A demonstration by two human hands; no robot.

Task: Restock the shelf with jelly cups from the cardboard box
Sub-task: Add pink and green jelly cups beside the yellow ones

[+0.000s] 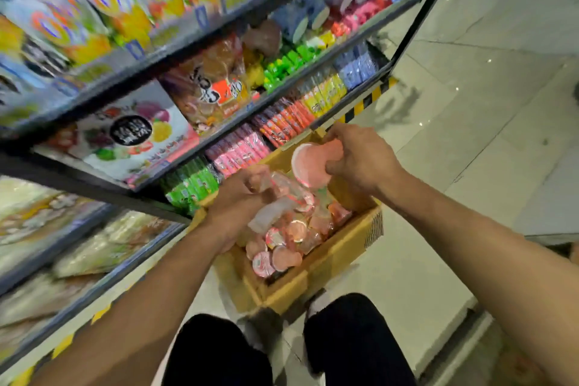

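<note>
An open cardboard box sits on the floor in front of my knees, beside the shelf. Several pink jelly cups lie inside it, some in a clear plastic bag. My left hand grips the top of that bag over the box. Just above the box's far end, my right hand holds one pink jelly cup, its round lid facing left. The picture is blurred by motion.
The shelf unit fills the left, with bags of sweets above and rows of pink, green and red packets on the lower tier. Yellow-black tape marks its base. Pale tiled floor lies to the right.
</note>
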